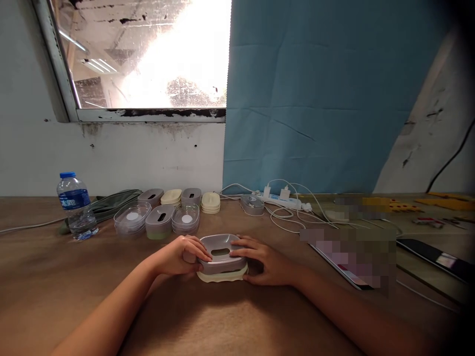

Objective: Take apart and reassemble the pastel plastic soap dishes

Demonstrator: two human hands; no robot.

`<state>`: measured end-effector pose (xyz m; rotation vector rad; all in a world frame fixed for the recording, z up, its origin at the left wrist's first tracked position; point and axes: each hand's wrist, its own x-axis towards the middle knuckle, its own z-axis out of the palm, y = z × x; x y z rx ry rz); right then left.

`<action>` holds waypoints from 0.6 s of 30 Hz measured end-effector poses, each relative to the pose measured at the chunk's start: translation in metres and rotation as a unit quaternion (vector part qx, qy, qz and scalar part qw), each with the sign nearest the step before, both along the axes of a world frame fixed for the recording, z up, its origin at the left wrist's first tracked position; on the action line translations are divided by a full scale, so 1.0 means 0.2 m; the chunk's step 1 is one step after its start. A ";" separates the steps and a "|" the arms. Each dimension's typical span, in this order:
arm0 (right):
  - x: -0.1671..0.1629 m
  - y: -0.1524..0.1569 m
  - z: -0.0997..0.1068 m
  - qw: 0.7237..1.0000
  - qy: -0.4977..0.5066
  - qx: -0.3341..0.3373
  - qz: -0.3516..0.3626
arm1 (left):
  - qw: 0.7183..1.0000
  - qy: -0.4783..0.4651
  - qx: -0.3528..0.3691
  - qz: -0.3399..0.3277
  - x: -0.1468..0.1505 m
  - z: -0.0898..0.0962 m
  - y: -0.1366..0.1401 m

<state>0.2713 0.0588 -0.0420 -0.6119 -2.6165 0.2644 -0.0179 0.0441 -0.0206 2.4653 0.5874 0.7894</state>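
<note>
Right in front of me on the table, a grey oval plastic tray with a slot in its middle sits on a cream oval base. A narrow dark gap shows between the two along the front. My left hand grips the tray's left end, its fingertips over the rim and the thumb low at the side. On the opposite end, my right hand has its fingers spread over the rim and its thumb down by the cream base. Both hands touch the pieces; their far sides are hidden.
Behind stand clear oval containers, a grey-and-green slotted box, grey slotted pieces and stacked cream pieces. A water bottle is at left. Cables, a power strip and a phone lie at right.
</note>
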 end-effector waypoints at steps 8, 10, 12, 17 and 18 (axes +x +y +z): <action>-0.01 -0.01 0.02 0.998 -0.008 0.042 0.035 | 1.000 0.003 0.008 -0.003 0.02 0.01 -0.01; -0.01 -0.02 0.03 0.998 -0.009 0.037 0.046 | 1.000 0.004 0.011 -0.002 0.02 0.01 -0.02; -0.01 -0.01 0.03 0.998 -0.006 0.034 0.055 | 1.000 0.009 0.011 0.001 0.03 0.01 -0.02; 0.00 -0.01 0.04 0.997 -0.009 0.027 0.075 | 0.999 0.033 0.015 0.004 0.04 0.02 -0.04; 0.00 -0.01 0.04 0.997 -0.011 0.026 0.077 | 0.999 0.035 0.016 0.002 0.04 0.02 -0.04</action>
